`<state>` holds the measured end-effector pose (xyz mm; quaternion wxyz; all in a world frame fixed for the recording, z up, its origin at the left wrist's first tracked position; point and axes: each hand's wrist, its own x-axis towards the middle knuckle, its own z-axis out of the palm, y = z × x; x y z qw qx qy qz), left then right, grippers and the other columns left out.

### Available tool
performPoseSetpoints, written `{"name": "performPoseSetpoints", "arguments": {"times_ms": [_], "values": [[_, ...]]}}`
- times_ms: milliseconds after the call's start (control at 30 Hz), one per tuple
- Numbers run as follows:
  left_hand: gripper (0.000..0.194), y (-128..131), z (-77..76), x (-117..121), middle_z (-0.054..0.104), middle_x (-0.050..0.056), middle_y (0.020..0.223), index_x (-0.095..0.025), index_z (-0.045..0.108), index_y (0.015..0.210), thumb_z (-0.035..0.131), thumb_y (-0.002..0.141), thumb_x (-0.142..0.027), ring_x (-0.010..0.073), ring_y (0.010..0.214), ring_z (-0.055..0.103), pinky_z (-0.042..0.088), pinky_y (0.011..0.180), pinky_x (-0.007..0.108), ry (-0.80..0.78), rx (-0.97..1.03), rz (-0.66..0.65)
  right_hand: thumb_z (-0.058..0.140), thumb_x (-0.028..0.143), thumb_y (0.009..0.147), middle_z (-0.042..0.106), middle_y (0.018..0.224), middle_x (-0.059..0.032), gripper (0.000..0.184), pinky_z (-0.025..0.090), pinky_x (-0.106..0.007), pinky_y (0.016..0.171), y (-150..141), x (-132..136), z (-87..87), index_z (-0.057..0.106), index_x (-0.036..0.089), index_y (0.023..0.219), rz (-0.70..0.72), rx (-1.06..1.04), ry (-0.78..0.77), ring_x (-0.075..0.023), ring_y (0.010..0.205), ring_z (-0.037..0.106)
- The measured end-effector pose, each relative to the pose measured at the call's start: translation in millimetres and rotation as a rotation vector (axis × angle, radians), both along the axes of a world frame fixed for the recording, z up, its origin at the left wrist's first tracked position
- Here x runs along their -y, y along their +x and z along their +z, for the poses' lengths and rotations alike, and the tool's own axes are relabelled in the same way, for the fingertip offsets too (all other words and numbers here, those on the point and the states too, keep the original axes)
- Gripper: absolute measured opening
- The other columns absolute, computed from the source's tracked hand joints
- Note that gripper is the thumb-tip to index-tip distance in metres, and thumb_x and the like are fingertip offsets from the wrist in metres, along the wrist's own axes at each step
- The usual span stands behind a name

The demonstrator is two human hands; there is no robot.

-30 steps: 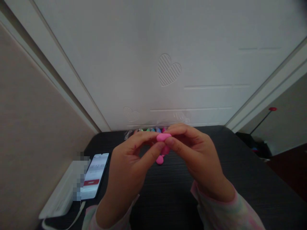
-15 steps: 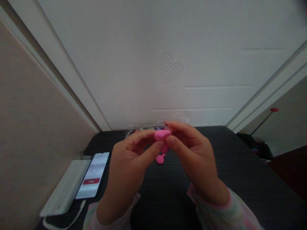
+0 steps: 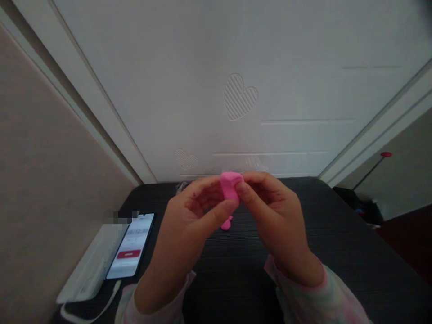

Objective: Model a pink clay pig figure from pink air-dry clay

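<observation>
A lump of pink modelling clay (image 3: 230, 184) is pinched between my two hands above the dark table. My left hand (image 3: 192, 220) grips it from the left, thumb at its lower edge and fingers behind. From the right, my right hand (image 3: 276, 211) presses its thumb on the clay's side, with its fingers curled behind. Below them a smaller pink clay piece (image 3: 226, 224) lies on the table, partly covered by my left thumb.
On the left of the dark table (image 3: 222, 283) lie a lit phone (image 3: 130, 247) and a white power bank (image 3: 91, 265) with a white cable (image 3: 104, 310). Clear plastic wrapping (image 3: 182, 186) sits at the back, against a white panel (image 3: 162, 81) with embossed hearts.
The clay has been turned up between my fingers, so a taller, broader face shows. My left hand has shifted slightly right; the smaller piece is now more covered.
</observation>
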<state>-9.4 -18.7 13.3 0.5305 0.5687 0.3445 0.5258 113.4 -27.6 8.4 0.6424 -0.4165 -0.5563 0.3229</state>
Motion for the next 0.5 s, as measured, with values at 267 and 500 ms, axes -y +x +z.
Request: {"name": "performPoseSetpoints", "arguments": {"times_ms": [267,500], "values": [[0.010,-2,-0.1,0,0.065,-0.006,0.064,-0.022,0.066,0.078,0.064,0.072,-0.014,0.0026,0.052,0.056,0.040,0.045,0.008,-0.049,0.010,-0.051,0.059,0.026,0.077,0.061,0.083,0.0025,0.021,0.047,-0.023,0.066,14,1,0.3,0.060,0.028,0.098,0.198,0.107,0.026,-0.0098,0.075,0.057],[0.010,-2,-4.3,-6,0.062,-0.004,0.061,-0.020,0.063,0.086,0.059,0.077,-0.017,0.0054,0.054,0.057,0.045,0.047,0.012,-0.102,0.124,-0.142,0.050,0.027,0.084,0.062,0.083,0.0028,0.016,0.046,-0.023,0.072,17,-3,-1.4,0.063,0.029,0.093,0.184,0.195,0.058,-0.0099,0.081,0.057]]}}
